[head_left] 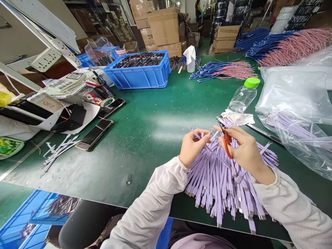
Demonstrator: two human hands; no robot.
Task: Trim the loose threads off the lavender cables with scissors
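My left hand (193, 147) pinches a flat lilac USB cable (216, 154) close to its stripped wire end. In my right hand (242, 148) is a small pair of scissors or snips with orange handles (227, 143), its dark blades pointing up and left toward the wires. The two hands are close together above a large heap of lilac cables (215, 186). Plugs with metal tips fan out toward the table's front edge, and bare wire ends lie at the far side of the heap. My fingers partly cover the orange handles.
A clear bottle with a green cap (243, 95) stands behind the heap, beside a white cloth (241, 118). Plastic bags (295, 93) lie right. Phones (94, 135) and loose cables (61, 150) lie left. A blue crate (140, 74) and blue-pink wires (223, 70) are farther back.
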